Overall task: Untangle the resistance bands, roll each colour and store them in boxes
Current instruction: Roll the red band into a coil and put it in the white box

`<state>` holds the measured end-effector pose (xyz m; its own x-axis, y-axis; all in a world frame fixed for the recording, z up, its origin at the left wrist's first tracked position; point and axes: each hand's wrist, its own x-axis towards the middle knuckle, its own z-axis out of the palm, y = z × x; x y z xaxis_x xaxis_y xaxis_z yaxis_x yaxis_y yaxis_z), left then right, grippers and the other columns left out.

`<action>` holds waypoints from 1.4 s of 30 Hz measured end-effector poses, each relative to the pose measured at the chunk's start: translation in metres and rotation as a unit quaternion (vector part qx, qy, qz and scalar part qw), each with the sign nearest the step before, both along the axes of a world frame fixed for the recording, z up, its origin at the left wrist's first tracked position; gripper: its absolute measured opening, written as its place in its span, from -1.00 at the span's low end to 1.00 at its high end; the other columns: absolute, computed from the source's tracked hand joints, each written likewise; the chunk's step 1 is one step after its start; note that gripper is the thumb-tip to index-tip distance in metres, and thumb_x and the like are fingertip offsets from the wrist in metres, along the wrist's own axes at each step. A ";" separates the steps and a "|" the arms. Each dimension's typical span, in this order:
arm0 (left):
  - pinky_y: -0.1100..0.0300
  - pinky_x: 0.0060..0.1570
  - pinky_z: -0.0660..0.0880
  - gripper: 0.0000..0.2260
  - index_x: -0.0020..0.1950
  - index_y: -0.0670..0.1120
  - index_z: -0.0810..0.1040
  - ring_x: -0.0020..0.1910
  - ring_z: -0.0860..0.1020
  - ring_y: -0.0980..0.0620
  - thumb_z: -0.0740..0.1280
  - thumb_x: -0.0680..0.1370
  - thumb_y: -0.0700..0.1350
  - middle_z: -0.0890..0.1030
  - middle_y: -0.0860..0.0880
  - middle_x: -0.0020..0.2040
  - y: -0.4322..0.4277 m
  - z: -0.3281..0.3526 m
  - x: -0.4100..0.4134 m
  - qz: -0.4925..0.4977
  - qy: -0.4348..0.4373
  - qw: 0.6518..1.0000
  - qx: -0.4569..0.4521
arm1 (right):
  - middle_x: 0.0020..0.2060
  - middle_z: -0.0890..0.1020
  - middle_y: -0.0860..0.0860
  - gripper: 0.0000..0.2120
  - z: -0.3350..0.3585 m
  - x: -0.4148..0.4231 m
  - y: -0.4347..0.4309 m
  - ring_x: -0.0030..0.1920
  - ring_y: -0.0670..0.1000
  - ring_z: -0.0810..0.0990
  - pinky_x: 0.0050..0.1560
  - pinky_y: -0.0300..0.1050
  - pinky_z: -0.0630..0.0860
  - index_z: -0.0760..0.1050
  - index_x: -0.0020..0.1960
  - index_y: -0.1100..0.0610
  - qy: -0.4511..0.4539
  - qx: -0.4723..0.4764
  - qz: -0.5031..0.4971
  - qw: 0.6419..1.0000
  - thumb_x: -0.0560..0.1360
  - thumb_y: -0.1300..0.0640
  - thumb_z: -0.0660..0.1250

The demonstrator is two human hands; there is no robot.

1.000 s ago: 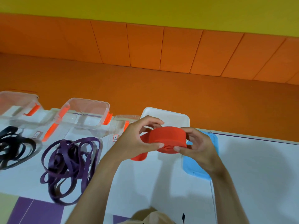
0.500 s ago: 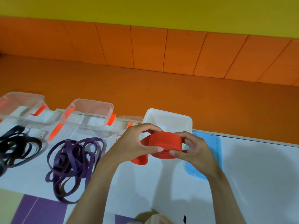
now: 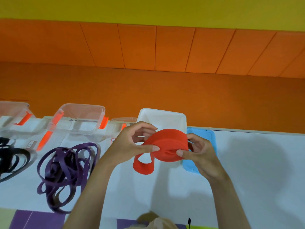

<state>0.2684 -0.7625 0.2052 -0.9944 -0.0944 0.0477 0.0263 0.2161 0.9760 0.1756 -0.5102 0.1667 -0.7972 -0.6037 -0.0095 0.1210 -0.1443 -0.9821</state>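
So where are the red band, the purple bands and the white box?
red band (image 3: 170,138): head view, top of the roll.
purple bands (image 3: 60,160): head view, middle of the tangle.
white box (image 3: 162,119): head view, far wall.

The red band (image 3: 170,141) is forming a thick roll above the table, one loop dangling. The purple band (image 3: 66,162) and black band (image 3: 9,156) are lying tangled before the clear boxes (image 3: 79,116).

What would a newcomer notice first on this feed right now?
The red band roll stands out, held up at centre between the left hand and the right hand, with a loose loop hanging from its left side. Just behind it stands an open white box. To the left, a tangle of purple bands lies on the white table, not yet rolled.
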 end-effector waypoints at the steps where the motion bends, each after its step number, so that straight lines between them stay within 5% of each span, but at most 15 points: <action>1: 0.02 0.19 0.67 -0.47 0.22 0.20 0.60 0.17 0.72 -0.04 0.71 0.33 0.10 0.74 0.04 0.16 0.001 -0.001 0.000 0.000 0.010 1.000 0.013 | 0.03 0.72 0.12 -0.54 0.001 0.002 0.002 0.07 0.13 0.72 0.00 -0.05 0.66 0.67 0.11 0.14 -0.011 -0.004 -0.012 1.000 0.30 0.04 0.73; 4: -0.02 0.15 0.66 -0.52 0.18 0.11 0.58 0.16 0.71 -0.10 0.70 0.35 -0.03 0.73 -0.01 0.17 0.003 -0.003 0.000 0.001 0.028 0.999 0.033 | 0.02 0.71 0.12 -0.51 0.003 0.009 0.002 0.04 0.11 0.72 -0.04 -0.01 0.66 0.64 0.08 0.13 -0.029 -0.021 -0.037 0.999 0.27 -0.02 0.74; 8: 0.15 0.06 0.65 -0.63 0.10 0.08 0.67 0.07 0.72 -0.04 0.68 0.35 -0.05 0.71 0.00 0.06 0.001 -0.005 0.007 0.006 0.024 0.998 0.057 | 0.03 0.70 0.06 -0.57 0.001 0.023 -0.010 0.07 0.09 0.70 -0.06 0.02 0.67 0.64 0.07 0.02 -0.073 -0.056 -0.053 0.994 0.28 0.00 0.72; 12: 0.08 0.12 0.65 -0.68 0.01 0.10 0.72 0.08 0.70 -0.08 0.68 0.32 -0.06 0.73 -0.04 0.06 -0.005 -0.010 0.021 0.032 0.037 0.997 0.051 | 0.14 0.69 0.06 -0.45 0.006 0.027 -0.009 0.25 0.08 0.66 0.16 -0.08 0.63 0.56 0.37 -0.10 0.007 0.025 -0.003 1.000 0.42 0.12 0.61; 16: 0.14 0.11 0.66 -0.74 -0.03 0.06 0.73 0.18 0.70 -0.06 0.68 0.34 -0.05 0.74 0.01 0.14 -0.011 -0.013 0.035 0.017 0.021 0.999 0.045 | 0.22 0.67 -0.06 -0.26 0.013 0.036 -0.005 0.37 -0.01 0.59 0.22 -0.13 0.63 0.42 0.50 -0.25 0.037 0.097 0.049 0.993 0.41 -0.01 0.65; 26: 0.08 0.08 0.68 -0.76 -0.04 0.04 0.69 0.20 0.68 -0.10 0.67 0.38 -0.07 0.73 -0.02 0.17 -0.020 -0.014 0.074 -0.022 0.017 0.997 0.069 | 0.13 0.68 -0.13 -0.60 0.024 0.086 -0.028 0.20 0.02 0.70 -0.03 -0.12 0.71 0.60 0.13 -0.23 0.143 0.138 -0.011 0.980 0.36 -0.02 0.64; 31: 0.14 0.08 0.66 -0.78 0.00 0.09 0.71 0.22 0.68 -0.07 0.65 0.42 -0.04 0.72 0.03 0.22 -0.034 -0.011 0.103 -0.035 -0.003 0.994 0.108 | 0.09 0.73 0.06 -0.55 0.027 0.120 -0.039 0.17 0.10 0.73 -0.02 -0.05 0.70 0.66 0.12 -0.03 0.089 0.077 -0.065 0.991 0.30 -0.05 0.71; 36: 0.25 0.24 0.56 -0.70 0.17 0.05 0.74 0.35 0.60 -0.02 0.61 0.49 -0.21 0.63 0.05 0.32 -0.055 -0.016 0.136 -0.053 0.017 0.994 0.092 | 0.04 0.74 0.06 -0.54 0.030 0.149 -0.048 0.09 0.07 0.74 -0.02 -0.12 0.67 0.69 0.15 -0.01 0.086 0.077 -0.111 0.987 0.31 -0.10 0.70; 42: 0.14 0.19 0.61 -0.73 0.07 -0.02 0.60 0.29 0.65 -0.12 0.56 0.48 -0.27 0.70 -0.05 0.24 -0.060 -0.020 0.154 -0.001 0.059 0.984 0.167 | 0.03 0.75 0.08 -0.52 0.018 0.174 -0.072 0.06 0.05 0.75 -0.03 -0.14 0.65 0.71 0.05 0.06 0.012 0.014 -0.181 0.983 0.23 -0.09 0.74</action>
<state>0.4225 -0.8228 0.1850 -0.9838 -0.1232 0.1300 0.1443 -0.1156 0.9828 0.3499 -0.5818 0.1847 -0.9597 -0.2809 -0.0014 0.0443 -0.1465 -0.9882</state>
